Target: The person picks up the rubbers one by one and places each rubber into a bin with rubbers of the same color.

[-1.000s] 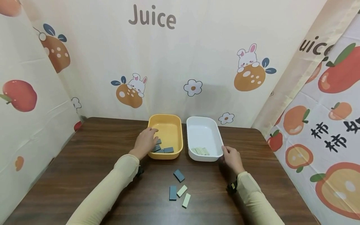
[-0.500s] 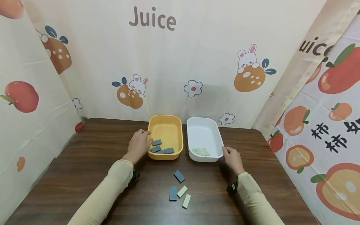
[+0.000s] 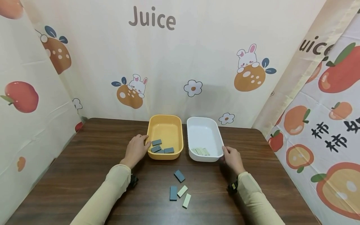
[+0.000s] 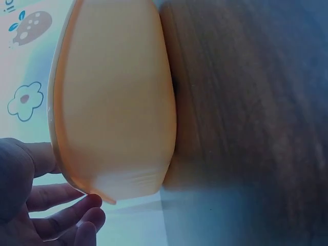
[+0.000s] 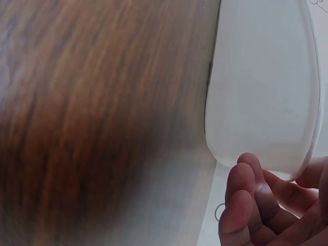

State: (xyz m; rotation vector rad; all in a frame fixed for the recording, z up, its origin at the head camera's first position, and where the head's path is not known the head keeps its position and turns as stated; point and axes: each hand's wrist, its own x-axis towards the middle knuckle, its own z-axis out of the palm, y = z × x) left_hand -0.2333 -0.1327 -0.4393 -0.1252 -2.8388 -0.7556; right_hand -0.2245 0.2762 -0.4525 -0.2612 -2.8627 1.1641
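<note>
The yellow bin (image 3: 166,156) and white bin (image 3: 204,158) stand just beside each other near the far edge of the tabletop (image 3: 211,203), well in from both far corners. The left hand (image 3: 135,148) pinches the yellow bin's left rim between thumb and forefinger, its other fingers loosely curled below; the right hand (image 3: 232,158) likewise pinches the white bin's rim by its near right corner.

Both bins look like thin, smooth plastic: probably light, stiff and a little slippery, unlikely to break. Their rims seem the surest hold; two opposite sides would steady each better. Blue blocks (image 3: 169,150) in the yellow bin and green blocks (image 3: 201,151) in the white gather at the near ends, likely sliding if tilted. Two more of each colour lie on the tabletop, nearer the person; small and apparently rigid, they would suit a fingertip pinch across their long sides.
</note>
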